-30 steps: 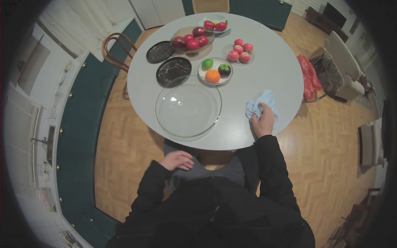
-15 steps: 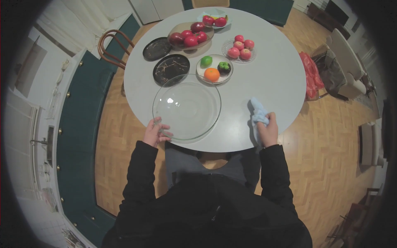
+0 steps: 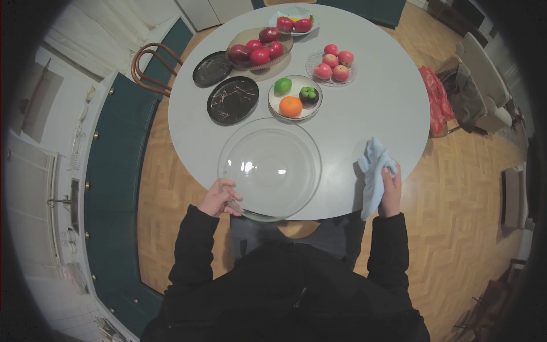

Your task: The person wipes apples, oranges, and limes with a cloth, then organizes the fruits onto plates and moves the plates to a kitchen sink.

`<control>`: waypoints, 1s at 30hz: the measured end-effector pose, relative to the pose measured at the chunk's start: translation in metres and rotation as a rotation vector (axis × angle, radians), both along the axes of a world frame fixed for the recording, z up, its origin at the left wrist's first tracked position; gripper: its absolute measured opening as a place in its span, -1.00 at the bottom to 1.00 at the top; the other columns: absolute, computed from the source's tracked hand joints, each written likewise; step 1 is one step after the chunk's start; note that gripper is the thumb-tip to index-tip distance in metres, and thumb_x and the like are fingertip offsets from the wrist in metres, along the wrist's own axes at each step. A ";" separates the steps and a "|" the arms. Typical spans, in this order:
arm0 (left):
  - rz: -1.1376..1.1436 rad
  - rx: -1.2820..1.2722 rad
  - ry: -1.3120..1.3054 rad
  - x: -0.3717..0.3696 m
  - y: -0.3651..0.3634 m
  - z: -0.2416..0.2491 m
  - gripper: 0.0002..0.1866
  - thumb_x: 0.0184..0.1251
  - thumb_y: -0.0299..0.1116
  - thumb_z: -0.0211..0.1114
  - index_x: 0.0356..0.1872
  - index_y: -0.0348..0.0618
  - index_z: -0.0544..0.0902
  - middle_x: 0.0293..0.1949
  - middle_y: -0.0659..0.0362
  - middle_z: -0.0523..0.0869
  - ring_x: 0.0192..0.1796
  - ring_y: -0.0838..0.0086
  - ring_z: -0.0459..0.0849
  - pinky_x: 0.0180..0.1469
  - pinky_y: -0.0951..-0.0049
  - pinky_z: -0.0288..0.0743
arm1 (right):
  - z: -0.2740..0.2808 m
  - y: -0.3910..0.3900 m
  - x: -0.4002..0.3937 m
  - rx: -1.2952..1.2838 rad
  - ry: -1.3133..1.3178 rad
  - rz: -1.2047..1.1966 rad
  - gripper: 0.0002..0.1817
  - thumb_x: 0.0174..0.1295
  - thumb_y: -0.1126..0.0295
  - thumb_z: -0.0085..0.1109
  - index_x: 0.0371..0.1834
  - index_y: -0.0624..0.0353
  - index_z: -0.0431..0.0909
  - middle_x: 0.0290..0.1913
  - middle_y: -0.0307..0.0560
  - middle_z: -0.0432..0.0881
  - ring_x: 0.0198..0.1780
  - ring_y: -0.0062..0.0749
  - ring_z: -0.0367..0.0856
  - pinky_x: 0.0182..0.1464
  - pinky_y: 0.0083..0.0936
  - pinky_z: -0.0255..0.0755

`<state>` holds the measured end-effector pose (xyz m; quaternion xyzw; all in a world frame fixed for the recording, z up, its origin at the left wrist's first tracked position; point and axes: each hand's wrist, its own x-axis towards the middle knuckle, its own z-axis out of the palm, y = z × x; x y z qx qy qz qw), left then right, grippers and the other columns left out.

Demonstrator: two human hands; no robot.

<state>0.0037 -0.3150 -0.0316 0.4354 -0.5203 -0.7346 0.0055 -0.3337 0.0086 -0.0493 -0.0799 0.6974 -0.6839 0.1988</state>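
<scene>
A large clear glass bowl [image 3: 270,165] is at the near side of the round table, its closest rim reaching the table's front edge. My left hand [image 3: 220,199] grips that rim at the lower left, with fingers seen through or against the glass. To the right, my right hand [image 3: 391,194] pinches a light blue cloth [image 3: 374,176], which hangs loosely over the table's near edge. Just beyond the bowl is a white plate [image 3: 302,116] carrying a lime [image 3: 282,86], an orange [image 3: 290,106] and a mangosteen [image 3: 309,95].
Two black plates [image 3: 232,101] lie on the left of the white table [image 3: 376,102]. Farther back are a glass bowl of red fruit [image 3: 260,56], a glass dish of pink apples [image 3: 341,73] and a pale blue bowl [image 3: 296,11]. A chair [image 3: 137,68] stands at the left.
The glass bowl has shifted right and toward me, with my left hand on its rim. My right hand has moved right, and the blue cloth now hangs more unfolded.
</scene>
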 end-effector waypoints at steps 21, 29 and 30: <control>-0.123 0.120 0.029 -0.067 0.062 0.001 -0.52 0.33 -0.52 -0.03 0.29 -0.12 0.24 -0.15 0.03 0.56 -0.26 0.06 0.76 -0.19 0.28 0.78 | -0.004 -0.018 0.023 0.173 0.083 0.103 -0.50 0.34 0.14 0.15 0.31 0.01 0.41 0.23 -0.10 0.49 0.22 -0.34 0.43 0.28 -0.39 0.31; -0.033 -0.094 -0.054 -0.040 0.028 0.003 -0.50 0.30 -0.40 -0.03 0.29 -0.19 0.35 -0.21 0.08 0.65 -0.41 0.24 0.75 -0.36 0.38 0.68 | -0.011 -0.032 0.029 0.149 0.219 0.412 -0.56 0.40 0.30 0.09 0.32 0.14 0.47 0.24 -0.08 0.54 0.26 -0.31 0.45 0.34 -0.37 0.27; -0.022 -0.110 -0.060 -0.034 0.021 0.003 -0.51 0.31 -0.38 -0.02 0.28 -0.19 0.36 -0.22 0.08 0.66 -0.42 0.26 0.75 -0.37 0.39 0.67 | -0.012 -0.034 0.028 0.147 0.223 0.432 -0.55 0.40 0.30 0.10 0.33 0.14 0.47 0.27 -0.07 0.53 0.29 -0.29 0.45 0.36 -0.35 0.26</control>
